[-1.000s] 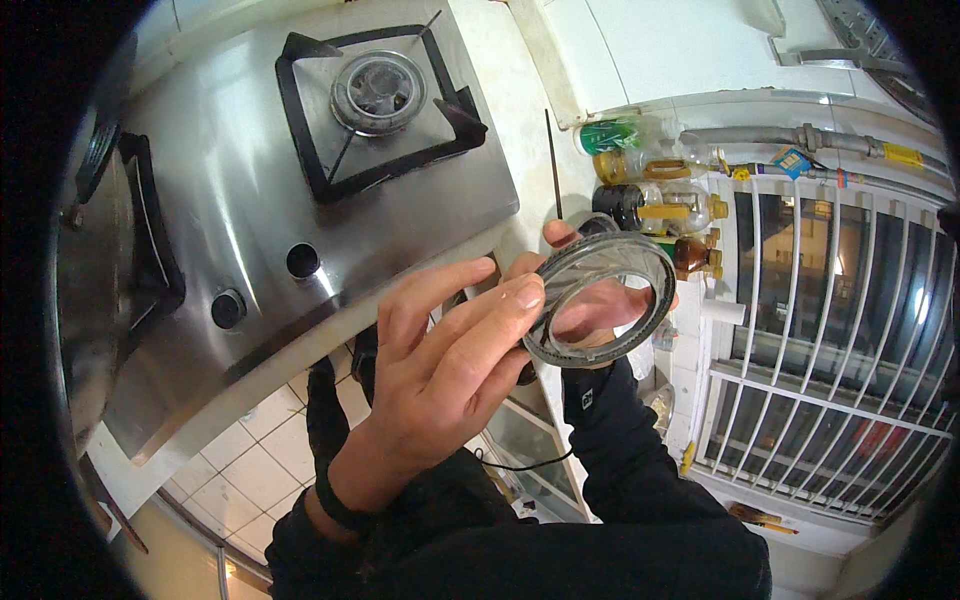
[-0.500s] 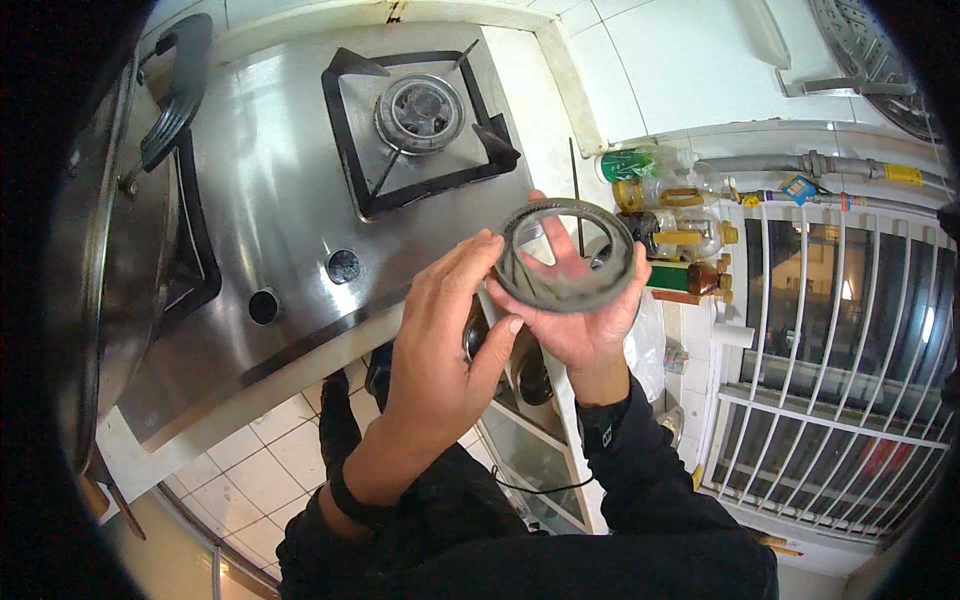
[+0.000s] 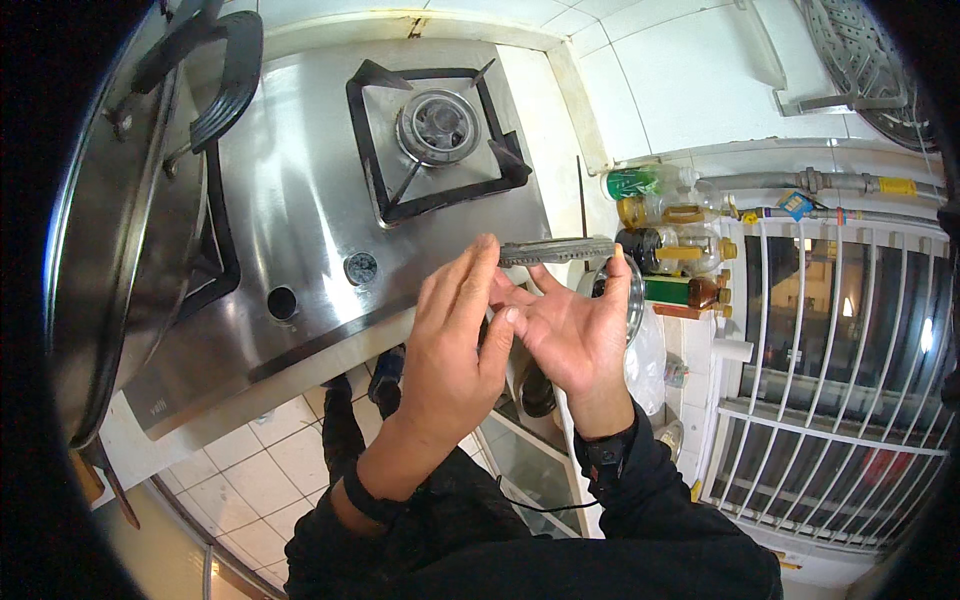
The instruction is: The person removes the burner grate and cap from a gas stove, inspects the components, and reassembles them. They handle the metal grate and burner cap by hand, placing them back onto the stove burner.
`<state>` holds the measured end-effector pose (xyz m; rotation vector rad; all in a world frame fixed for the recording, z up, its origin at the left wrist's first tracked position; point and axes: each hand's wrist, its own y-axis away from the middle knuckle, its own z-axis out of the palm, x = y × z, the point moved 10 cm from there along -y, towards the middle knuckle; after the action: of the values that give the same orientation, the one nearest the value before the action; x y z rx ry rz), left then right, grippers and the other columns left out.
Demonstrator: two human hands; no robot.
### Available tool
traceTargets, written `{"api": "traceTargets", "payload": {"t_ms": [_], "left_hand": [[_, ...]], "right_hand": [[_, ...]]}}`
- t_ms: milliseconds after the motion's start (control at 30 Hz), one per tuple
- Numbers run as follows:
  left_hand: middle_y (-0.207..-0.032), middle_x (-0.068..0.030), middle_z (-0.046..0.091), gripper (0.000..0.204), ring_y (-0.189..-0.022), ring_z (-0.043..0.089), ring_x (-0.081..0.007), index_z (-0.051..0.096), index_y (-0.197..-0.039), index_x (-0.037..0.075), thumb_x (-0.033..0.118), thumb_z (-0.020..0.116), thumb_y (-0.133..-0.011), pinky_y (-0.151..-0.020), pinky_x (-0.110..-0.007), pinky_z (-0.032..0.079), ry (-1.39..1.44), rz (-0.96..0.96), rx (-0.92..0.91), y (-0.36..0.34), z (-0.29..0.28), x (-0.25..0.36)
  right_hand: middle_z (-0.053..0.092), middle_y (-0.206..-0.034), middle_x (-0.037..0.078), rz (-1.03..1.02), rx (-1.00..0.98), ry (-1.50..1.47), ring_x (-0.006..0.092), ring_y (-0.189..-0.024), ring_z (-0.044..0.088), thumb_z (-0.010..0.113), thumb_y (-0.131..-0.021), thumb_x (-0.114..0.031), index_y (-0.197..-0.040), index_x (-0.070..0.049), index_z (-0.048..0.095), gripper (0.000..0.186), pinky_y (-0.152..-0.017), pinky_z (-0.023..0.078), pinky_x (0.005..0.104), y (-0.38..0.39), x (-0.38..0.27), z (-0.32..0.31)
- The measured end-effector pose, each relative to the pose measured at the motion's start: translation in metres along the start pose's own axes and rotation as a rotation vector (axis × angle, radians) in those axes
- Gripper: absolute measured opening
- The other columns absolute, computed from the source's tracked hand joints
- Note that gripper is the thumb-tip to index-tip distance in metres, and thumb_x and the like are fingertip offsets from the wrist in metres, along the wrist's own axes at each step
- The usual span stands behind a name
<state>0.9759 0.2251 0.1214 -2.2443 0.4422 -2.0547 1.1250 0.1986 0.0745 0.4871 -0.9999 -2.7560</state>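
I hold a round, grimy, see-through grey ring [image 3: 555, 250] edge-on at the front edge of the steel stove, toward its right. The fingertips of my left hand [image 3: 450, 350], pressed close together, grip the ring's left end. My right hand [image 3: 575, 335] is turned palm up with its fingers spread beneath the ring, and one fingertip grips the right end. Just behind my right hand, a round metal item [image 3: 632, 315] is partly hidden.
The steel stove [image 3: 280, 200] carries a burner [image 3: 438, 128] and, at far left, a large pot [image 3: 110, 260] with black handles. Plastic bottles [image 3: 680, 285] line the right side. Beyond are pipes [image 3: 760, 181], a barred window [image 3: 840, 370] and a white bag [image 3: 648, 370].
The ring has tipped from a tilted, face-showing position to edge-on. My left hand has turned more upright, and my right palm has come into fuller view beneath the ring.
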Motion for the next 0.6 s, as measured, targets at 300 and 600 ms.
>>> {"api": "traceTargets", "payload": {"t_ms": [300,600], "left_hand": [[-0.147,-0.0275,0.057,0.06,-0.13,0.057,-0.045,0.05,-0.153,-0.007,0.006,0.066,-0.097,-0.111,-0.05,0.047,0.004,0.02,0.037,-0.001,-0.005,0.004],[-0.155,-0.0271,0.053,0.062,-0.142,0.051,-0.0451,0.05,-0.153,-0.006,0.006,0.067,-0.095,-0.118,-0.049,0.043,-0.044,0.036,0.026,-0.002,-0.001,0.0]], "right_hand": [[0.044,-0.142,0.035,0.012,-0.005,-0.002,0.0531,-0.132,0.05,0.071,-0.087,-0.076,-0.157,-0.004,0.012,0.116,-0.111,0.046,0.0634,-0.005,0.004,0.004],[0.051,-0.148,0.03,-0.076,-0.083,0.221,0.0506,-0.141,0.048,0.057,-0.093,-0.081,-0.15,-0.003,0.042,0.098,-0.118,0.041,0.0657,-0.011,-0.01,0.021]]}}
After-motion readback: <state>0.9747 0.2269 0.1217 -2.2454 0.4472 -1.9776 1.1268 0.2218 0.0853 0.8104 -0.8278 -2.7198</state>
